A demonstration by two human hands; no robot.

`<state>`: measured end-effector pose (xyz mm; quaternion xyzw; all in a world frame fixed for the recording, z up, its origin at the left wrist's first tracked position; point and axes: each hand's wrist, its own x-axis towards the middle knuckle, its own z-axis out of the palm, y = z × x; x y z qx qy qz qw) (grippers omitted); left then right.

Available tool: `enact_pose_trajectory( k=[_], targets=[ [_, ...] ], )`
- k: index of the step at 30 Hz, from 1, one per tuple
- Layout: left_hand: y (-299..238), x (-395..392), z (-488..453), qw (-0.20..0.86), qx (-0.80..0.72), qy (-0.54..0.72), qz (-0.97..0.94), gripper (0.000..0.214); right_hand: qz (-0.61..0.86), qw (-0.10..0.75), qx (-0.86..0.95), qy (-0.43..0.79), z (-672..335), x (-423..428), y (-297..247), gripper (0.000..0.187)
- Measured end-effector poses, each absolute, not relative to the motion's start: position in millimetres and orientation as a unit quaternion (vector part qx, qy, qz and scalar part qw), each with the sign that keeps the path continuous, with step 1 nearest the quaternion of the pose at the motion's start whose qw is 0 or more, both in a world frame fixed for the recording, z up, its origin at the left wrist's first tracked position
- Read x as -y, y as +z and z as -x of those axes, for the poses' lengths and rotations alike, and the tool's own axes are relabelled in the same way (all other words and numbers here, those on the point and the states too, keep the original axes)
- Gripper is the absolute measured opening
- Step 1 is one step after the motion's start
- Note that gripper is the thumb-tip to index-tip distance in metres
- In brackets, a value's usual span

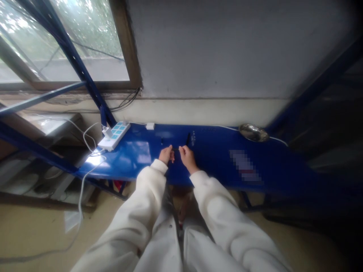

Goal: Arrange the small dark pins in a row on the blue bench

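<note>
Head view: both hands are close together over the blue table [133,166], and a thin dark piece [176,149] spans the short gap between them. The left hand [166,154] pinches one end with thumb and fingers drawn narrow; the right hand [187,158] pinches the other end the same way — the piece is too small and blurred to tell what it is. Just beyond the right hand lies a black stick [188,138], with some small clear bits [193,138] beside it. A small dark bit [162,141] is beyond the left hand. Farther left are a white power strip [115,135] and, near the wall, a white adapter [150,126]. Well to the right — a shiny metal bowl [253,132] by the back edge.
</note>
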<state>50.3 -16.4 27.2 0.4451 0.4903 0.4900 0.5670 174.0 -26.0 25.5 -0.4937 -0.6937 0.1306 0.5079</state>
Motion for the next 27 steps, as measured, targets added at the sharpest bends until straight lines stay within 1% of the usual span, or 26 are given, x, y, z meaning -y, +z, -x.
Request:
enact_pose_trajectory(
  k=[10,27],
  targets=[
    [32.0,18.1,-51.3,0.592,-0.478,0.511,-0.400,0.038,0.488,0.510,0.697,0.125,-173.4,25.2,22.7,0.030],
    [29.8,15.8,-51.5,0.593,-0.477,0.532,-0.371,0.032,0.481,0.524,0.682,0.170,-173.9,23.3,21.4,0.026]
  ],
)
